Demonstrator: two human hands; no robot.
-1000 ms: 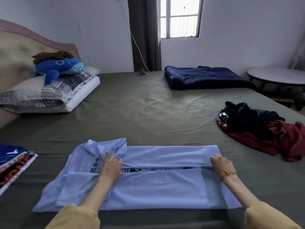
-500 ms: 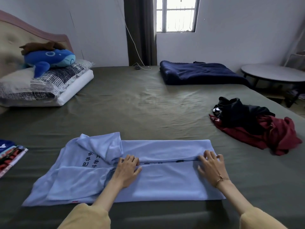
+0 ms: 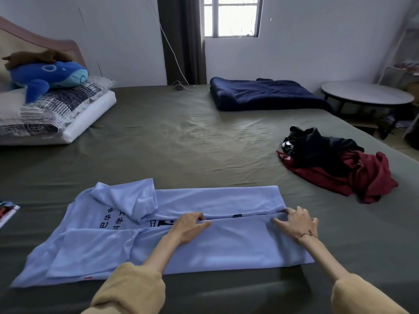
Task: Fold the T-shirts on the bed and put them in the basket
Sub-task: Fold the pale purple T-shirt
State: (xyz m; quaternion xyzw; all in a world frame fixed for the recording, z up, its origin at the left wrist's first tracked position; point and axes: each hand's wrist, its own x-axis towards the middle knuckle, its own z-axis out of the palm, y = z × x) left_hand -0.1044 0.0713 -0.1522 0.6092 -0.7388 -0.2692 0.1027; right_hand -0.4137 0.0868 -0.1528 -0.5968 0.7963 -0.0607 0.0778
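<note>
Pale blue knit fabric, the T-shirt (image 3: 158, 232), is laid across the near edge of the bed (image 3: 181, 143), with both long sides turned inward so that the two folded edges nearly meet along a central seam line. Printed lettering is partly covered by the far sleeve, which is turned back over the chest.

The step in hand is judged to be the lengthwise fold, being set and flattened. The left hand (image 3: 189, 227) is placed at the middle of the seam, its fingers curled down over the near folded edge; whether cloth is actually pinched cannot be told. The right hand (image 3: 297, 223) is spread nearly flat at the hem end, fingertips resting at the point where the two folded edges meet, nothing being gripped there.

The shirt thus lies directly beneath both hands and extends well to the left of them, where the shoulder end is left loose and uneven.

The next move is judged to call for a crosswise fold, one end being carried over the other while the edges are kept aligned.

A dark garment (image 3: 317, 146) and a red garment (image 3: 353, 177) are heaped unfolded at the right. No basket is seen.
</note>
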